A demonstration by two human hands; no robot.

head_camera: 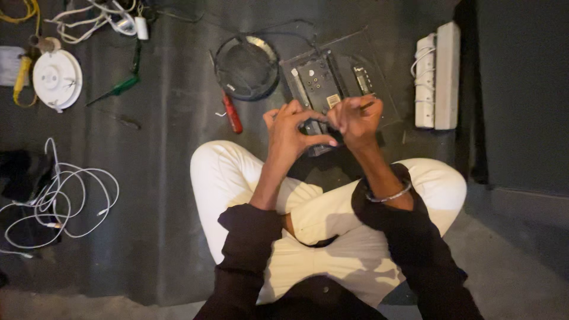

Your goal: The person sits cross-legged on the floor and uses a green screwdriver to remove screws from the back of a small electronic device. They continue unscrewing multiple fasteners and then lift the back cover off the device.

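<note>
Both hands, left hand [291, 131] and right hand [357, 120], grip the black device [323, 83] at frame centre, small yellowish label [333, 100] just above fingers.

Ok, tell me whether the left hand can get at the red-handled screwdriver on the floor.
Probably yes: the red-handled screwdriver lies in the open just left of the left hand, with bare floor between them.

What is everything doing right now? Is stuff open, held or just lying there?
Black device: opened up, insides showing.
Left hand: gripping the device's near edge.
Right hand: pinching something small over the device.
Red screwdriver: lying loose.
Green screwdriver: lying loose.
White cable: coiled, unplugged.
Round black cover: lying flat, apart.
</note>
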